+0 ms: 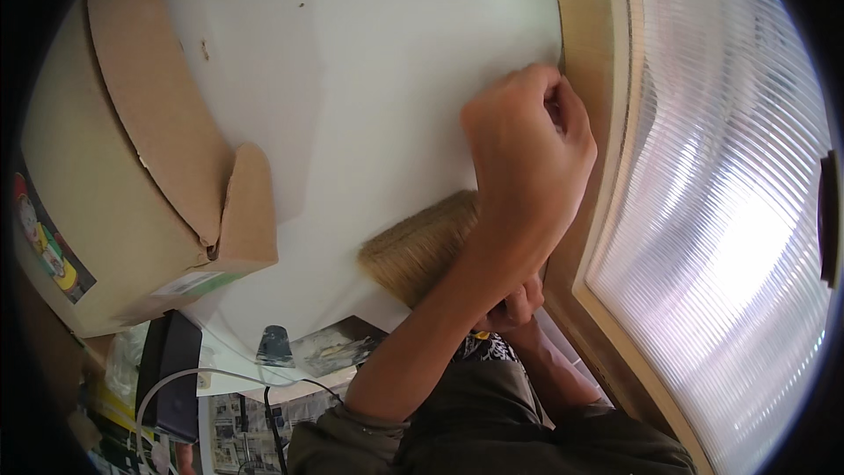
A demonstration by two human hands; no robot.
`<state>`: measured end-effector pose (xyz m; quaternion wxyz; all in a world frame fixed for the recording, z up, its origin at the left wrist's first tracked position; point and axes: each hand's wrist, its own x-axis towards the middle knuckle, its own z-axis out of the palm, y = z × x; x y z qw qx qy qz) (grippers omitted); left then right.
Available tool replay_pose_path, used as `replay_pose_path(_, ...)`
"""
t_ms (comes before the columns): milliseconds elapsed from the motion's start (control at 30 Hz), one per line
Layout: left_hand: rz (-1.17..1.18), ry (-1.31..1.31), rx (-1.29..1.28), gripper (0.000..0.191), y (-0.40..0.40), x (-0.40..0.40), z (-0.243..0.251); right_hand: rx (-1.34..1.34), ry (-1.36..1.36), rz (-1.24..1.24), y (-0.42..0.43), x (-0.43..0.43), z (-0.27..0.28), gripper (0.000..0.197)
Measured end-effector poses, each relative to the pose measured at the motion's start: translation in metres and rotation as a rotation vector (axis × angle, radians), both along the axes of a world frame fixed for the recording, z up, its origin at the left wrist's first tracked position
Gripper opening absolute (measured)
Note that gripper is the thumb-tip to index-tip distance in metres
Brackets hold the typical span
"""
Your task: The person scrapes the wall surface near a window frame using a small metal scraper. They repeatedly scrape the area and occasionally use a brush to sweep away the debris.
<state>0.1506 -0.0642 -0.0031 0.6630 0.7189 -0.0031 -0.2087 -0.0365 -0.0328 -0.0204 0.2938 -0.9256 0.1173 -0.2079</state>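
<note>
My left hand (pixel 531 125) is at the right side of a white surface (pixel 382 72), close to a wooden frame (pixel 583 33). Its fingers curl inward, and whether anything lies within them is hidden. Below it, my right hand (pixel 517 307) shows partly behind my left forearm, its fingers bent. From there a wide brush with tan bristles (pixel 415 244) reaches left over the white surface. My forearm covers the brush's handle, which my right hand appears to grip.
A cardboard box (pixel 132 211) with raised flaps stands at left. Ribbed translucent panelling (pixel 712 211) fills the frame at right. Lower left are a black case (pixel 168 376), a pale cable (pixel 217 371), a dark cup-shaped object (pixel 275 346) and newspaper (pixel 227 432).
</note>
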Motion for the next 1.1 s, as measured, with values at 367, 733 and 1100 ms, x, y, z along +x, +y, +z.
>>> replay_pose_path(367,0.078,-0.127,0.01,0.003,-0.007,-0.007,-0.005,0.025,0.059,0.01,0.002,-0.017,-0.003,0.049)
replay_pose_path(733,0.017,-0.114,0.023,0.015,-0.016,0.007,-0.004,0.053,-0.046,-0.008,-0.001,0.013,0.005,0.03)
replay_pose_path(1100,0.05,-0.135,0.051,0.013,-0.013,0.012,-0.003,0.049,-0.018,-0.012,-0.001,0.015,0.008,0.026)
